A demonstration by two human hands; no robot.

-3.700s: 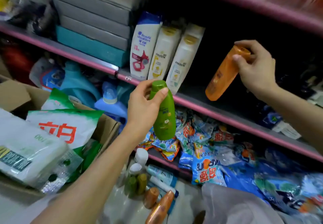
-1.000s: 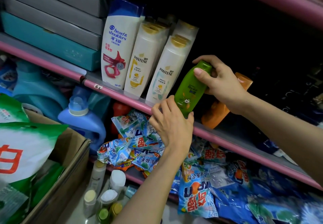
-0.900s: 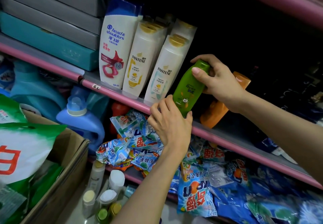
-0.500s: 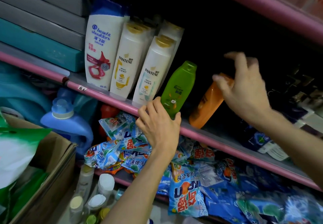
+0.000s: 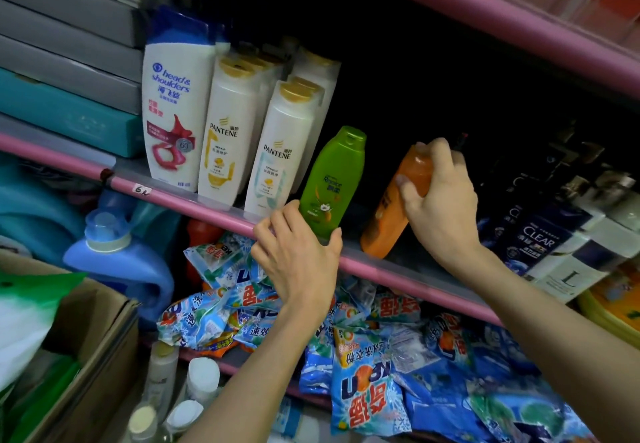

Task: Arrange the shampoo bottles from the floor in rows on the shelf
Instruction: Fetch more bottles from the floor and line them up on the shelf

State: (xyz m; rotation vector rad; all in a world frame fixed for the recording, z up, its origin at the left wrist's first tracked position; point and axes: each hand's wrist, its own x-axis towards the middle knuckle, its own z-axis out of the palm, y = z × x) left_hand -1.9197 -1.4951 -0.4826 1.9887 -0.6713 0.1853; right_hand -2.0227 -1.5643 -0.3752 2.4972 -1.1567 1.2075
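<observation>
The job was partly done. On the shelf (image 5: 221, 208) a front row already ran from the tall blue-capped bottle (image 5: 175, 110) through two white bottles with gold caps (image 5: 227, 131) to the green bottle (image 5: 333, 181), which stood upright at the front edge just beside the second white one, with more white bottles lined up behind. The left hand (image 5: 299, 259) cupped the green bottle's base, fingers curled about its foot as if steadying it. The right hand (image 5: 441, 200) gripped the orange bottle (image 5: 391, 214) near its cap; that bottle leaned to the right with its bottom on the shelf, near the green one but apart from it, so it was not yet set straight in the row. Down on the floor at the lower left several small bottles (image 5: 183, 404) waited to be shelved; how many could not be counted in the blur. Dark boxed bottles (image 5: 540, 245) filled the shelf farther right, leaving a gap between them and the orange bottle for what remained.
</observation>
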